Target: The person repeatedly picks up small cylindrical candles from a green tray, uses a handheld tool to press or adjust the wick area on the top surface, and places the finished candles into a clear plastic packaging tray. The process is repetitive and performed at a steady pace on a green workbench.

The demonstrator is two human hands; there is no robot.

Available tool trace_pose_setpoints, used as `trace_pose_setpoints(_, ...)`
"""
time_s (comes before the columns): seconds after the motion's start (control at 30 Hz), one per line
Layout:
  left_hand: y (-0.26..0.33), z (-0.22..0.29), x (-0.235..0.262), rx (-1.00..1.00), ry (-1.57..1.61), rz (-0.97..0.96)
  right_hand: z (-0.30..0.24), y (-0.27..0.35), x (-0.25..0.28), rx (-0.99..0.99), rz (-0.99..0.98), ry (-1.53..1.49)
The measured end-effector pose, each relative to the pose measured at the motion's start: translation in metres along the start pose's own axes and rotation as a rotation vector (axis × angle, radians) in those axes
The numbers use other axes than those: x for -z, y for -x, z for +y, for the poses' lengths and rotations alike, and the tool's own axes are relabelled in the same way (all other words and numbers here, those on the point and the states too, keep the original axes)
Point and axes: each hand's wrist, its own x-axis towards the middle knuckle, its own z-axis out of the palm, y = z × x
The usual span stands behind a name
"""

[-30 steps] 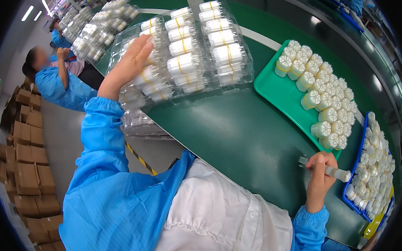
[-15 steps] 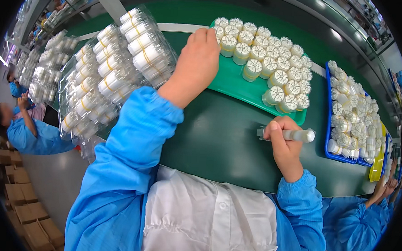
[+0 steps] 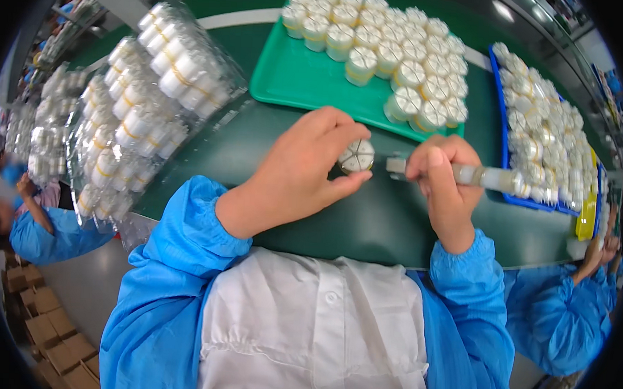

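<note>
- The left hand (image 3: 295, 169) is partly curled, thumb and fingers pinching the sides of a round bundle (image 3: 357, 157) whose white end, split into wedges, faces up.
- The right hand (image 3: 447, 180), just to the right of that bundle, is closed around a pale stick-like tool (image 3: 488, 177); its squared grey tip pokes out on the left, pointing at the bundle but apart from it.
- Under both hands is the dark green surface (image 3: 383, 230).
- Just beyond the hands sits a green tray (image 3: 289, 81), its left part bare; upright white bundles (image 3: 403, 55) with wedge-split tops crowd its far and right parts.
- To the right of the right hand, a blue tray (image 3: 526, 202) is heaped with white pieces (image 3: 540, 129); the tool's far end overlaps its near edge in view.
- Left of the left hand, clear plastic trays (image 3: 223, 66) hold rows of white rolls (image 3: 143, 108) with yellow bands.
- Farther right, past the blue tray, are a yellow tray (image 3: 587, 209) and a co-worker's blue sleeve (image 3: 566, 313).
- Farther left, another person (image 3: 63, 234) in blue is near brown boxes (image 3: 58, 329).
</note>
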Motion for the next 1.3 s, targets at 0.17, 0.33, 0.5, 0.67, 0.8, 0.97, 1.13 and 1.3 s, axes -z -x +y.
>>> trace_pose_setpoints(0.17, 0.012, -0.005, -0.028, -0.059, 0.044, -0.025, -0.001, 0.002, 0.001, -0.021, -0.081, -0.077)
trace_pose_setpoints(0.33, 0.012, -0.007, -0.032, -0.092, 0.06, -0.018, 0.001, 0.003, -0.002, -0.025, -0.072, -0.002)
trace_pose_setpoints(0.5, 0.009, -0.003, -0.034, -0.078, 0.111, -0.03, 0.013, 0.003, -0.002, -0.001, -0.075, 0.084)
trace_pose_setpoints(0.67, 0.013, -0.002, -0.038, -0.044, 0.042, 0.01, 0.016, 0.004, -0.006, 0.091, -0.117, 0.174)
trace_pose_setpoints(0.8, 0.016, -0.002, -0.04, 0.008, -0.001, 0.011, 0.009, 0.003, -0.003, -0.001, -0.063, 0.011)
trace_pose_setpoints(0.97, 0.018, 0.002, -0.042, 0.027, 0.113, 0.023, 0.006, 0.001, 0.001, 0.002, -0.04, -0.001)
trace_pose_setpoints(1.13, 0.015, 0.002, -0.043, -0.006, 0.12, 0.025, 0.02, 0.002, 0.001, -0.009, -0.068, 0.062)
trace_pose_setpoints(1.3, 0.017, -0.001, -0.044, 0.057, 0.019, -0.008, 0.017, 0.003, 0.0, -0.035, -0.061, 0.0)
